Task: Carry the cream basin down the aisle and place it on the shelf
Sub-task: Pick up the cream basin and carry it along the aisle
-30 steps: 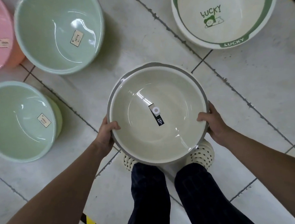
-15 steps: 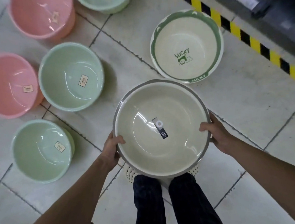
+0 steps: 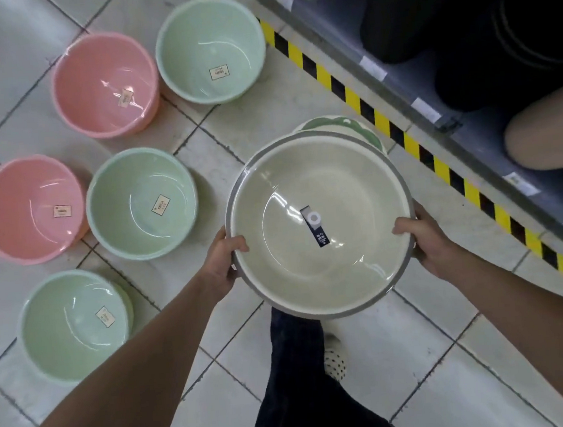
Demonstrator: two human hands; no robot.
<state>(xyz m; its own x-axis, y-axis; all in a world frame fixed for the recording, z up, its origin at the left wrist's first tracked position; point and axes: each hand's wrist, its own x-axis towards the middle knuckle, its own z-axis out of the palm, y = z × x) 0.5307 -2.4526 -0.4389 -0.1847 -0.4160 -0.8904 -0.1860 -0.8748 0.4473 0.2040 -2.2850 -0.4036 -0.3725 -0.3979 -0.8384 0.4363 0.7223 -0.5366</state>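
Observation:
I hold the cream basin [image 3: 346,269] with a grey rim and a dark label inside, level above the tiled floor, in front of my legs. My left hand [image 3: 221,263] grips its left rim and my right hand [image 3: 427,244] grips its right rim, thumbs over the edge. The grey shelf [image 3: 462,122] runs along the right side, with dark goods and a beige basin on it. It lies a short way to the right of the basin.
On the floor to the left sit two pink basins [image 3: 105,85] [image 3: 31,208] and three pale green ones [image 3: 211,49] [image 3: 141,203] [image 3: 75,326]. A green-rimmed cream basin [image 3: 344,124] peeks out behind mine. Yellow-black tape [image 3: 399,135] marks the shelf's foot.
The view has swung up and right, bringing the shelf into sight. The basin has moved toward the shelf and now covers most of the green-rimmed basin. My legs are mid-step.

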